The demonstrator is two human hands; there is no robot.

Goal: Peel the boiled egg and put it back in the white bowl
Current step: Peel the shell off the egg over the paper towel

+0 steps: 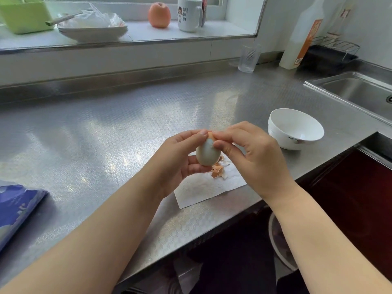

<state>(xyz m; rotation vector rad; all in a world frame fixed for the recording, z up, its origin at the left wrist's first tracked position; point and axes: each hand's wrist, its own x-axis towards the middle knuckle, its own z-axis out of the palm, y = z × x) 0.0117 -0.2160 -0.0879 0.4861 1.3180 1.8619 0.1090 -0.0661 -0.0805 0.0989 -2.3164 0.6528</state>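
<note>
Left hand (180, 154) cradles boiled egg (207, 153) upright over paper towel (209, 187), right hand (250, 149) pinching last brown shell cap (210, 135) at its top end; white bowl (294, 128) beyond, nearer right hand.

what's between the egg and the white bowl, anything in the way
Nothing visible. The egg, held in the left hand and picked at by the right hand, has bare counter between it and the empty white bowl.
</note>
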